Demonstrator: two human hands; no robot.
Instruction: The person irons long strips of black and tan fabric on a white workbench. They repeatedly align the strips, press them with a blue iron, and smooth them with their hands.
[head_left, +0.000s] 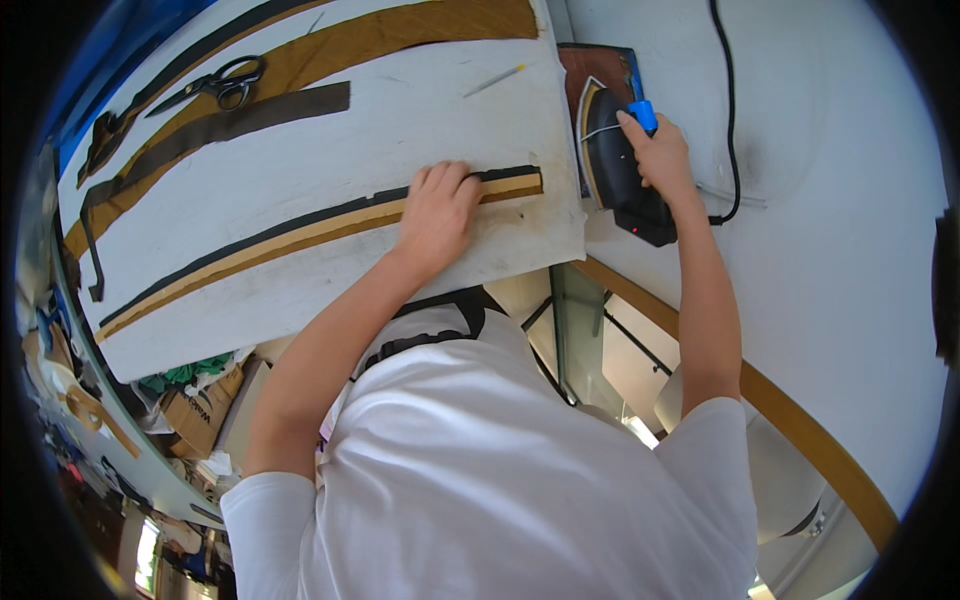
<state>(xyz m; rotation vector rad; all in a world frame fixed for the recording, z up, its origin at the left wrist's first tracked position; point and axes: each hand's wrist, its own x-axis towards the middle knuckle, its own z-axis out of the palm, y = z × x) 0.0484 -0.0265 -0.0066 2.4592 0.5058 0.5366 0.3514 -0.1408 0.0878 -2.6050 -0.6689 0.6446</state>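
My right hand (664, 161) grips the handle of a black electric iron (624, 169), which is tipped on its side at a reddish-brown rest plate (592, 67) beyond the padded board's right edge. A small red light glows near its heel. My left hand (441, 214) lies on a long layered fabric strip (300, 240), close to its right end. Black, tan and brown bands run along that strip. Whether the left fingers pinch the strip or only press on it is hidden by the back of the hand.
White cloth covers the pressing board (420, 127). On it lie black-handled scissors (225, 82), a wide brown fabric strip (390, 37), a dark strip (255, 116) and a pen (495, 80). The iron's black cord (731, 112) hangs at right. A cardboard box (199, 412) stands below the board.
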